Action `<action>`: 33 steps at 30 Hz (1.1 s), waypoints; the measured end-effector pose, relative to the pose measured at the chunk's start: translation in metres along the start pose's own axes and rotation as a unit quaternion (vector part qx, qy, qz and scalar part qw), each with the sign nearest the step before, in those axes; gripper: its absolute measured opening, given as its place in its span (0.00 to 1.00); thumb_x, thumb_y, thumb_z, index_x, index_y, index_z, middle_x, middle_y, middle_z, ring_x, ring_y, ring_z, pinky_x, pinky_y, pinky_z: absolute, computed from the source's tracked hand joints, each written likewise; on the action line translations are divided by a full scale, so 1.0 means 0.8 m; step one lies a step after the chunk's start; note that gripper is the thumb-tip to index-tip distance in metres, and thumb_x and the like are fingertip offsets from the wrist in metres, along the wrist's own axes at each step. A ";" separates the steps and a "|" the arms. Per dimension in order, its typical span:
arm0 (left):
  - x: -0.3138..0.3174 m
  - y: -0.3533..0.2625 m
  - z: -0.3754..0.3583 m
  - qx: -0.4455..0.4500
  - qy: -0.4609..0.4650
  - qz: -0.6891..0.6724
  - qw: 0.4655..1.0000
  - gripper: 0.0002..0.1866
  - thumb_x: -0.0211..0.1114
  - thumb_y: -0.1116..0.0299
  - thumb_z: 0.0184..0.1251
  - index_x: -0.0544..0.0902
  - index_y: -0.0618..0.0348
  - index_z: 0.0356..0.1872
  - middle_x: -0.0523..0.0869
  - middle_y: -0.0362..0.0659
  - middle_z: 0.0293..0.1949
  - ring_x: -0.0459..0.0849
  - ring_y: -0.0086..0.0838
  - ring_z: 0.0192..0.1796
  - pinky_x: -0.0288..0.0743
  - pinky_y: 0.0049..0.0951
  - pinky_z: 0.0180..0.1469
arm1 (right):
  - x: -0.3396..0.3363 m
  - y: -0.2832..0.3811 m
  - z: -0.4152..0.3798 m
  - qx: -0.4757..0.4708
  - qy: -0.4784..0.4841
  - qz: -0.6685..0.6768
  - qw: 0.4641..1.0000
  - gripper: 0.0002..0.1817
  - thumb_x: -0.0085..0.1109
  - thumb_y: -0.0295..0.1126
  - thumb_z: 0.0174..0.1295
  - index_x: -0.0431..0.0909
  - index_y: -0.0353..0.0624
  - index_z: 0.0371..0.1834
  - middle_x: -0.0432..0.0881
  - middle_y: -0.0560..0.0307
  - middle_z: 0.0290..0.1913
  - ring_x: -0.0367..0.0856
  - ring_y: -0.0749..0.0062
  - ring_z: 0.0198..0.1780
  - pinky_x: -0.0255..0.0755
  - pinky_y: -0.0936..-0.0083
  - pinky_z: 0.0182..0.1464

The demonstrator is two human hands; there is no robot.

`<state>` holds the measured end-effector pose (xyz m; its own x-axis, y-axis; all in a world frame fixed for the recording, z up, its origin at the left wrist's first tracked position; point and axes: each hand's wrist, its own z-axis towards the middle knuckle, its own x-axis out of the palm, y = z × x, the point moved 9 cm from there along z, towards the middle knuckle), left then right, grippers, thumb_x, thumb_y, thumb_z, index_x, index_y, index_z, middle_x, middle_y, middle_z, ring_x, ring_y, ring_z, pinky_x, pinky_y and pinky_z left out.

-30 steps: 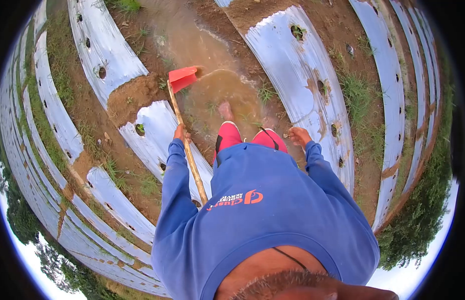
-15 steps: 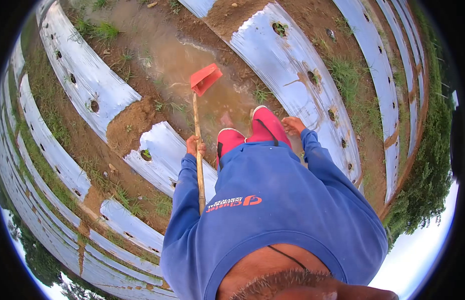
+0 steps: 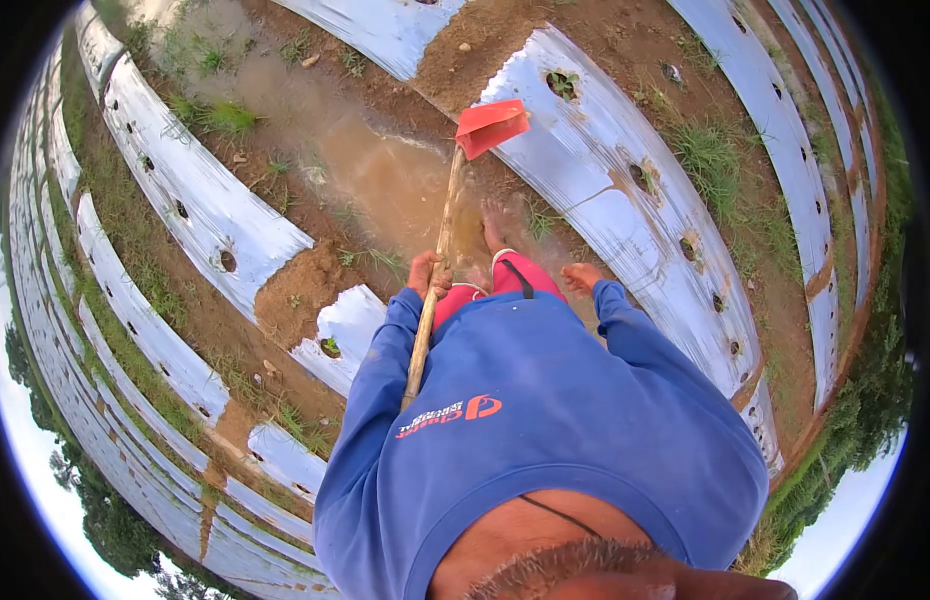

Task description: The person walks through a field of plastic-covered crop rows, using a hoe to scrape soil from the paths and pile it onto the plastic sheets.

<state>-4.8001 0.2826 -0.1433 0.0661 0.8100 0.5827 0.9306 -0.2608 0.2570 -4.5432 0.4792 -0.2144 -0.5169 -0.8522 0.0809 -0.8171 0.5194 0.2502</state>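
Note:
My left hand [image 3: 429,275] is closed around the wooden pole of a long-handled scoop [image 3: 447,215]. The pole's lower end runs back beside my left forearm. At its far end the red scoop head [image 3: 492,127] is up near the left edge of a silvery plastic-covered bed [image 3: 595,140], beyond the muddy water [image 3: 385,180]. Whether anything is inside the scoop head is hidden. My right hand [image 3: 582,278] hangs beside my right thigh with its fingers curled in a loose fist, and nothing shows in it.
Long beds under silvery plastic run on both sides, with holes and small plants [image 3: 562,85]. A muddy water channel lies ahead between them, where my bare foot [image 3: 494,225] stands. Bare soil mounds [image 3: 300,295] and grass tufts [image 3: 228,117] border the beds. Trees stand at the far edges.
My left hand and the scoop have swung right; the red head has gone from above the muddy water to the right bed's edge. A bare foot has come forward. The right hand stays loosely curled.

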 end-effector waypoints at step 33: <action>-0.219 -0.135 -0.174 0.184 -0.232 -0.122 0.948 0.13 0.52 0.57 0.42 0.61 0.51 0.21 0.61 0.35 0.10 0.59 0.17 0.09 0.52 0.17 0.08 | 0.119 0.264 0.044 -0.002 -0.009 -0.037 0.999 0.17 0.54 0.49 0.49 0.72 0.50 0.35 0.70 0.68 0.26 0.68 0.81 0.25 0.63 0.76 0.27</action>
<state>-4.9624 0.0956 -0.1660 -0.0948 0.9885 0.1177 0.9955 0.0949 0.0050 -4.7744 0.5102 -0.1881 -0.4596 -0.8870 0.0444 -0.8524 0.4546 0.2584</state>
